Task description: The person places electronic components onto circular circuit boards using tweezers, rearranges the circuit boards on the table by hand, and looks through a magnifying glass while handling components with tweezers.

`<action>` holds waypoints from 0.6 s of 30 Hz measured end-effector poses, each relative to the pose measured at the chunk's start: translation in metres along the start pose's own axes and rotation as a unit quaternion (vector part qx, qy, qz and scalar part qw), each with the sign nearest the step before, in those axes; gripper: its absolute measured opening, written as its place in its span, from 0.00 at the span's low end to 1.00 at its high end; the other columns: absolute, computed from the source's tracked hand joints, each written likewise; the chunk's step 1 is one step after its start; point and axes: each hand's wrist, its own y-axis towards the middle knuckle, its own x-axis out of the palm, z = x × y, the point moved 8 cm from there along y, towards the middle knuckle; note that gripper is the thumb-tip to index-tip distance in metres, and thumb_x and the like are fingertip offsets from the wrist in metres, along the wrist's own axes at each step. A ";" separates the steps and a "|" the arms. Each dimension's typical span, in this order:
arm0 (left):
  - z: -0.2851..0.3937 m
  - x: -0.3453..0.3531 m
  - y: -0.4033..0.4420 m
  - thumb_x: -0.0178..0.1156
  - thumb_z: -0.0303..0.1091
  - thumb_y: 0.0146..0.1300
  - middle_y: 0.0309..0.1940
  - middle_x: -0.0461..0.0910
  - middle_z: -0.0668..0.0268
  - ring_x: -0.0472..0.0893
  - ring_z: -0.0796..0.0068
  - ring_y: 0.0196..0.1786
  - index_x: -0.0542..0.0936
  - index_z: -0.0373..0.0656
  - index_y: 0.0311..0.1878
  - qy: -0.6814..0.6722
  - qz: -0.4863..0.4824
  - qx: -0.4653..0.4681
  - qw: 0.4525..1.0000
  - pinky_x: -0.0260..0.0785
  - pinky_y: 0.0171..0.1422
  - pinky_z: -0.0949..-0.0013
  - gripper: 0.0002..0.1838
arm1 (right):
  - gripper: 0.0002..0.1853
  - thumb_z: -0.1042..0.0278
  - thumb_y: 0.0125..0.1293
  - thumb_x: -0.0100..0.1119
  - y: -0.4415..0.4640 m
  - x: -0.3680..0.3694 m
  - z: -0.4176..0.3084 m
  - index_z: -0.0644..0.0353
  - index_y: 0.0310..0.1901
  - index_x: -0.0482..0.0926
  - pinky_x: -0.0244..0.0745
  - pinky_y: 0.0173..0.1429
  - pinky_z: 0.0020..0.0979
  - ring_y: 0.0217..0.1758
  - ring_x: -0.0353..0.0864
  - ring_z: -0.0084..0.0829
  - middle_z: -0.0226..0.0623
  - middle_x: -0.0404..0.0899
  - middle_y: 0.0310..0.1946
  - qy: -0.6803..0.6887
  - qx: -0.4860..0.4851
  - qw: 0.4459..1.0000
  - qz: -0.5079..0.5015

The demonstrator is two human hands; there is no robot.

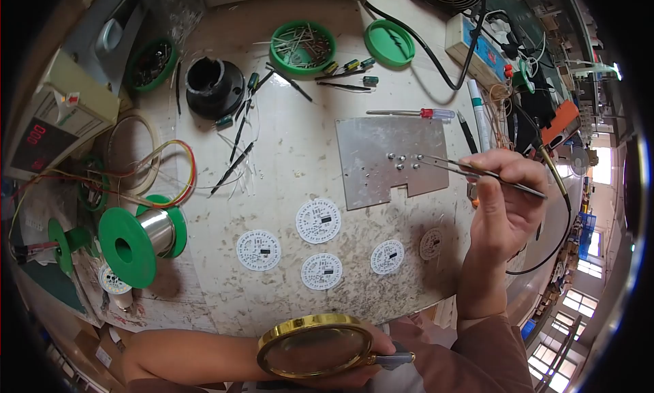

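Right hand (pixel 507 205), nearer, pinches tweezers (pixel 504 179), tips aimed leftward beside silver components (pixel 400 158) on metal plate (pixel 364 151); left hand (pixel 379 340) grips magnifying glass (pixel 315 352).

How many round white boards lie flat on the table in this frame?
5: leftmost board, upper-middle board, lower-middle board, next board rightward, and rightmost board nearest the right hand.

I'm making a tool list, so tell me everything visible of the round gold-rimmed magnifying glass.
The round gold-rimmed magnifying glass has a thick, shiny, metallic-looking rim around a clear lens, through which brownish tones show. A gold-coloured collar joins the rim to a grey handle, pointing right in the picture. Seen at a slant, it is held by the bare left hand beyond the near edge of the stained white tabletop.
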 end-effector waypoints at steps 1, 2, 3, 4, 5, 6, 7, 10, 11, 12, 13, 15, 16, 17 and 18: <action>0.003 -0.004 0.003 0.62 0.33 0.62 0.43 0.80 0.63 0.80 0.67 0.44 0.79 0.44 0.50 0.033 0.008 -0.008 0.999 0.73 0.47 0.63 0.13 | 0.13 0.82 0.62 0.61 0.001 -0.001 0.005 0.63 0.43 0.67 0.76 0.51 0.33 0.43 0.81 0.35 0.49 0.79 0.40 -0.014 -0.002 1.000 -0.013; 0.008 -0.005 0.006 0.61 0.34 0.62 0.37 0.81 0.67 0.81 0.70 0.39 0.80 0.46 0.47 0.097 0.039 -0.007 0.994 0.74 0.42 0.65 0.11 | 0.13 0.82 0.62 0.61 0.000 -0.001 0.009 0.63 0.43 0.67 0.76 0.51 0.32 0.43 0.81 0.35 0.49 0.79 0.40 -0.027 -0.002 0.999 -0.025; 0.005 -0.005 0.003 0.62 0.33 0.62 0.43 0.80 0.63 0.80 0.67 0.44 0.79 0.44 0.50 0.045 0.041 0.003 0.998 0.74 0.47 0.63 0.13 | 0.13 0.83 0.62 0.61 0.000 0.000 0.013 0.63 0.43 0.67 0.75 0.51 0.32 0.43 0.81 0.34 0.49 0.79 0.40 -0.038 -0.002 0.999 -0.037; -0.002 -0.007 -0.004 0.62 0.32 0.62 0.48 0.79 0.59 0.79 0.63 0.50 0.78 0.42 0.53 -0.009 0.045 0.011 0.999 0.73 0.52 0.62 0.16 | 0.12 0.84 0.59 0.63 -0.002 0.004 0.016 0.63 0.41 0.70 0.76 0.50 0.31 0.41 0.81 0.33 0.47 0.81 0.38 -0.021 0.000 0.999 -0.034; -0.005 -0.008 -0.008 0.62 0.30 0.62 0.54 0.78 0.55 0.78 0.59 0.55 0.76 0.40 0.56 -0.063 0.050 0.018 0.997 0.73 0.57 0.60 0.18 | 0.12 0.85 0.59 0.63 -0.004 0.007 0.017 0.63 0.40 0.70 0.76 0.49 0.30 0.41 0.81 0.33 0.47 0.81 0.38 -0.029 -0.002 0.998 -0.054; -0.008 -0.008 -0.009 0.62 0.30 0.61 0.54 0.78 0.55 0.79 0.59 0.55 0.76 0.40 0.56 -0.056 0.049 0.009 0.997 0.73 0.57 0.60 0.18 | 0.12 0.85 0.58 0.64 -0.005 0.010 0.018 0.64 0.39 0.71 0.76 0.48 0.30 0.40 0.82 0.33 0.47 0.81 0.37 -0.038 -0.005 0.997 -0.073; -0.009 -0.008 -0.009 0.61 0.29 0.61 0.53 0.79 0.55 0.79 0.59 0.54 0.76 0.40 0.56 -0.049 0.049 0.000 0.998 0.73 0.57 0.60 0.19 | 0.12 0.85 0.57 0.64 -0.006 0.013 0.019 0.64 0.39 0.72 0.76 0.47 0.30 0.40 0.82 0.32 0.47 0.82 0.36 -0.047 -0.009 0.995 -0.092; -0.028 -0.005 -0.015 0.61 0.29 0.61 0.52 0.79 0.55 0.79 0.59 0.54 0.75 0.40 0.56 -0.063 0.052 0.046 0.996 0.74 0.56 0.60 0.19 | 0.12 0.85 0.54 0.67 -0.005 0.016 0.024 0.65 0.37 0.74 0.77 0.44 0.28 0.38 0.82 0.33 0.47 0.83 0.35 -0.032 -0.004 0.996 -0.086; -0.023 -0.008 -0.010 0.61 0.29 0.61 0.49 0.80 0.57 0.80 0.61 0.50 0.76 0.41 0.53 -0.051 0.062 0.052 0.995 0.74 0.53 0.61 0.17 | 0.12 0.85 0.54 0.67 -0.005 0.017 0.025 0.65 0.37 0.74 0.77 0.43 0.28 0.38 0.82 0.33 0.47 0.83 0.36 -0.033 -0.006 0.995 -0.089; -0.016 -0.012 -0.005 0.61 0.30 0.61 0.46 0.81 0.59 0.80 0.63 0.47 0.77 0.42 0.51 -0.039 0.072 0.058 0.995 0.74 0.50 0.62 0.15 | 0.12 0.85 0.53 0.67 -0.004 0.018 0.026 0.65 0.37 0.75 0.77 0.42 0.28 0.37 0.82 0.33 0.46 0.83 0.35 -0.032 -0.007 0.996 -0.088; -0.008 -0.013 0.002 0.61 0.31 0.61 0.39 0.82 0.63 0.80 0.67 0.41 0.79 0.44 0.47 -0.005 0.090 0.043 0.995 0.73 0.44 0.64 0.11 | 0.12 0.85 0.53 0.68 -0.004 0.019 0.027 0.65 0.36 0.75 0.77 0.42 0.28 0.37 0.82 0.33 0.46 0.83 0.35 -0.031 -0.009 0.996 -0.087; 0.007 -0.020 0.010 0.61 0.32 0.60 0.34 0.83 0.66 0.80 0.72 0.34 0.81 0.45 0.42 0.037 0.099 0.002 0.994 0.73 0.38 0.66 0.07 | 0.12 0.85 0.53 0.68 -0.004 0.020 0.028 0.65 0.36 0.75 0.77 0.41 0.27 0.36 0.82 0.33 0.46 0.83 0.34 -0.037 -0.009 0.995 -0.089; 0.009 -0.021 0.010 0.61 0.32 0.61 0.34 0.83 0.66 0.80 0.72 0.34 0.82 0.45 0.41 0.045 0.091 -0.026 0.995 0.73 0.38 0.67 0.06 | 0.12 0.85 0.53 0.68 -0.004 0.021 0.029 0.65 0.36 0.75 0.77 0.40 0.27 0.35 0.82 0.32 0.46 0.83 0.34 -0.043 -0.006 0.995 -0.091; 0.007 -0.021 0.010 0.61 0.32 0.61 0.35 0.84 0.65 0.80 0.72 0.34 0.82 0.45 0.40 0.052 0.083 -0.053 0.994 0.73 0.38 0.67 0.05 | 0.12 0.85 0.53 0.68 -0.004 0.022 0.030 0.65 0.35 0.75 0.77 0.40 0.27 0.35 0.82 0.32 0.46 0.83 0.33 -0.049 -0.004 0.994 -0.094; 0.009 -0.022 0.010 0.61 0.32 0.61 0.35 0.83 0.65 0.80 0.72 0.34 0.82 0.45 0.40 0.062 0.087 -0.040 0.993 0.73 0.38 0.67 0.06 | 0.12 0.84 0.53 0.68 -0.003 0.022 0.030 0.65 0.35 0.75 0.76 0.40 0.27 0.35 0.82 0.32 0.45 0.83 0.33 -0.053 -0.004 0.994 -0.094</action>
